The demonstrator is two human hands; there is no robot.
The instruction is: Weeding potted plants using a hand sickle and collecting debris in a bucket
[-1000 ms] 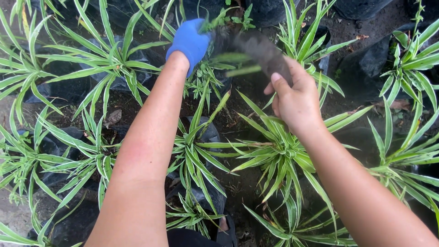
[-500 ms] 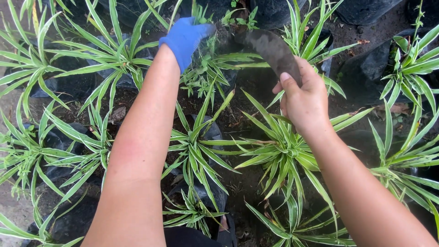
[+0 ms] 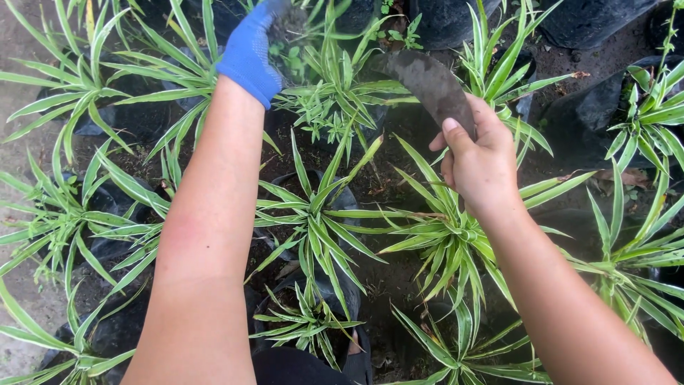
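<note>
My left hand (image 3: 255,48) wears a blue glove and is closed around a small clump of dark soil and weeds at the top of the view. My right hand (image 3: 479,160), bare, grips a dark curved blade (image 3: 427,84) whose soil-smeared tip points up and left toward the left hand. Between the two hands stands a green-and-white striped plant (image 3: 335,100) in a black grow bag. The blade's handle is hidden inside my fist.
Several striped-leaf plants in black plastic grow bags (image 3: 324,221) crowd the dark soil ground all around. More black bags (image 3: 591,100) stand at the upper right. A pale bare strip of ground (image 3: 21,299) runs along the left edge.
My left hand has moved up and left, lifting away from the plant with the clump. The blade, blurred a second ago, has come to rest almost still in my right hand.
</note>
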